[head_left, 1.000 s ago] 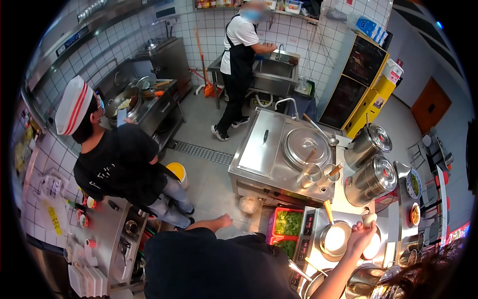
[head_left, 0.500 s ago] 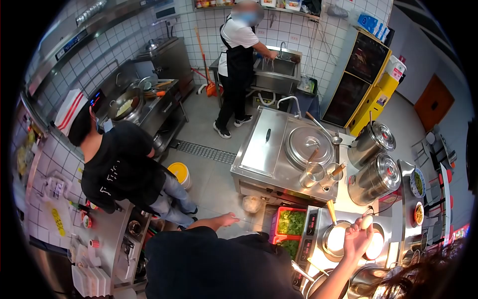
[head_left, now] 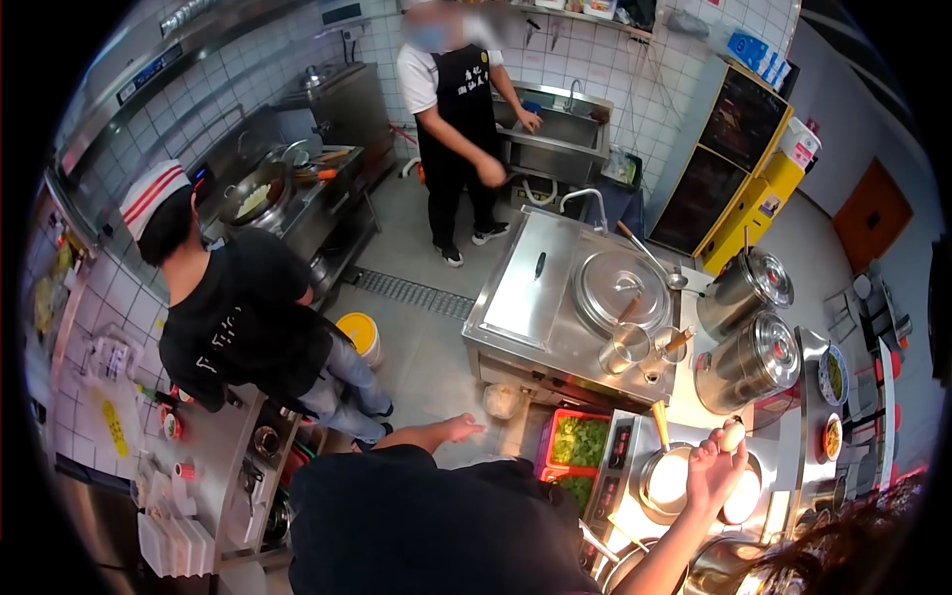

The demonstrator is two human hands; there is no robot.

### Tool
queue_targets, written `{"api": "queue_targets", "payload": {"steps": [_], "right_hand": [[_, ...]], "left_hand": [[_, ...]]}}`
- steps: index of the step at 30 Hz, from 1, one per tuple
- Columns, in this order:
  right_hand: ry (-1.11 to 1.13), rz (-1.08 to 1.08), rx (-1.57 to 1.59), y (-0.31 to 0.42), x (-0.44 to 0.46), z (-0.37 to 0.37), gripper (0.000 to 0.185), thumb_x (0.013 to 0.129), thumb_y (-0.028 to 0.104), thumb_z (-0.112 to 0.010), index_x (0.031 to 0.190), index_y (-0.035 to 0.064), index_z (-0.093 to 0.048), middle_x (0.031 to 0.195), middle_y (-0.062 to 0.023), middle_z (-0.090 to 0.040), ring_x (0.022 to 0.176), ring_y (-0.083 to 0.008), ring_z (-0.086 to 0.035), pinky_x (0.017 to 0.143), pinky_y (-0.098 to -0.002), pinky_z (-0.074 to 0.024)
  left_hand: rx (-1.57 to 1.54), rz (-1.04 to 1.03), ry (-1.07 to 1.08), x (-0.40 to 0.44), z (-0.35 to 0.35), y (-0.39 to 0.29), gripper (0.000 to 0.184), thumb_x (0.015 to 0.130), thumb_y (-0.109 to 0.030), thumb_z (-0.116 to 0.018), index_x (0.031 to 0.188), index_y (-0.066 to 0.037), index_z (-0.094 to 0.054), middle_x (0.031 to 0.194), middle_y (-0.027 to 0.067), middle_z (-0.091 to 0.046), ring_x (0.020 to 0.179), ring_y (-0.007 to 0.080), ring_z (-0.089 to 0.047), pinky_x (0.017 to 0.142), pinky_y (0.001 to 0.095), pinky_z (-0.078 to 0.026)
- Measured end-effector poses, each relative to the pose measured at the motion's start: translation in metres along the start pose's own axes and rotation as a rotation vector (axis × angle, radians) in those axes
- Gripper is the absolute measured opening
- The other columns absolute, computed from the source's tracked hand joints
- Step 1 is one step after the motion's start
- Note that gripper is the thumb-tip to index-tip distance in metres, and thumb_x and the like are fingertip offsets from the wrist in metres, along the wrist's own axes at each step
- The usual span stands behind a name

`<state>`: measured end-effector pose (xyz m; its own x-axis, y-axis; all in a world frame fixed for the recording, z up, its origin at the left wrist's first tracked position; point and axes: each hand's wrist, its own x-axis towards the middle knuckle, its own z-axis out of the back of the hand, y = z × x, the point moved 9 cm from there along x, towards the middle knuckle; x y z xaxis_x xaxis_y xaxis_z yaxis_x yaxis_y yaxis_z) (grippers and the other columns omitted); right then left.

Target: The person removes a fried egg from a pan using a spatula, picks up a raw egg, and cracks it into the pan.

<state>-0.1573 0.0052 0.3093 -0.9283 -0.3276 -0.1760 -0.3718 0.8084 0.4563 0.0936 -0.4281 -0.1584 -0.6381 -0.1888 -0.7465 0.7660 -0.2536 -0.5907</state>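
Observation:
My right hand [head_left: 716, 476] is raised over the stove and closed around an egg [head_left: 732, 438], pinched at the fingertips. Below it, a pan [head_left: 647, 486] with a yellow handle sits on the burner, its inside glaring white under the light. Beside that stands a second round pan [head_left: 759, 486], partly covered by my hand. Off to the other side, my left hand [head_left: 459, 428] hangs over the floor with fingers loosely stretched and nothing visible in it. Near it is a red crate [head_left: 547, 446] of green leaves.
A steel counter with a round lidded pot [head_left: 621, 293] stands ahead. Two tall steel pots [head_left: 749, 362] are at the right. A co-worker in a striped cap [head_left: 238, 307] is at the left; another person in an apron [head_left: 461, 129] is near the sink [head_left: 555, 149]. A yellow-lidded bucket [head_left: 359, 335] sits on the floor.
The person by the sink has turned from the basin to face this way, an arm now lowered in front. My right hand has lifted slightly, still with the egg.

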Motion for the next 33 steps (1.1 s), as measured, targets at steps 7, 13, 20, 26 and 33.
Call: {"api": "queue_targets", "payload": {"steps": [7,13,20,26,33], "right_hand": [[0.015,-0.059,0.001,-0.013,0.010,-0.013,0.036,0.099,0.032,-0.052,0.125,0.0069,-0.054,0.097,-0.0066,-0.064,0.070,-0.0140,-0.054,0.063,-0.0285,-0.0438],[0.078,-0.113,-0.002,-0.026,0.016,-0.024,0.038,0.098,0.032,-0.053,0.126,0.0058,-0.056,0.098,-0.0078,-0.065,0.072,-0.0148,-0.052,0.066,-0.0289,-0.0424],[0.046,-0.122,-0.035,-0.037,0.015,-0.026,0.037,0.097,0.034,-0.056,0.123,0.0080,-0.057,0.094,-0.0053,-0.065,0.070,-0.0142,-0.056,0.063,-0.0293,-0.0447],[0.044,-0.117,-0.040,-0.038,0.010,-0.028,0.037,0.098,0.034,-0.055,0.123,0.0082,-0.057,0.094,-0.0053,-0.066,0.070,-0.0143,-0.057,0.063,-0.0294,-0.0446],[0.016,-0.124,-0.031,-0.044,0.003,-0.022,0.035,0.097,0.035,-0.056,0.121,0.0085,-0.056,0.092,-0.0044,-0.065,0.068,-0.0130,-0.056,0.062,-0.0292,-0.0433]], "left_hand": [[-0.103,0.026,-0.016,-0.027,0.007,0.002,0.091,0.082,-0.072,-0.058,0.139,-0.003,-0.040,0.114,0.0183,-0.062,0.083,0.0269,-0.065,0.061,0.0380,-0.051],[-0.173,0.004,0.005,-0.042,0.008,0.001,0.093,0.081,-0.078,-0.054,0.136,-0.004,-0.044,0.122,0.0153,-0.059,0.087,0.0272,-0.065,0.063,0.0379,-0.051],[-0.184,0.009,0.002,-0.043,0.005,0.007,0.089,0.081,-0.079,-0.053,0.131,-0.005,-0.048,0.117,0.0128,-0.060,0.086,0.0254,-0.064,0.066,0.0395,-0.052],[-0.188,0.026,-0.009,-0.038,0.006,0.012,0.086,0.081,-0.078,-0.054,0.129,-0.007,-0.049,0.117,0.0122,-0.060,0.087,0.0257,-0.064,0.067,0.0398,-0.051],[-0.146,0.024,-0.014,-0.041,0.008,0.010,0.087,0.081,-0.076,-0.056,0.130,-0.005,-0.048,0.115,0.0125,-0.062,0.087,0.0256,-0.065,0.064,0.0379,-0.051]]}}
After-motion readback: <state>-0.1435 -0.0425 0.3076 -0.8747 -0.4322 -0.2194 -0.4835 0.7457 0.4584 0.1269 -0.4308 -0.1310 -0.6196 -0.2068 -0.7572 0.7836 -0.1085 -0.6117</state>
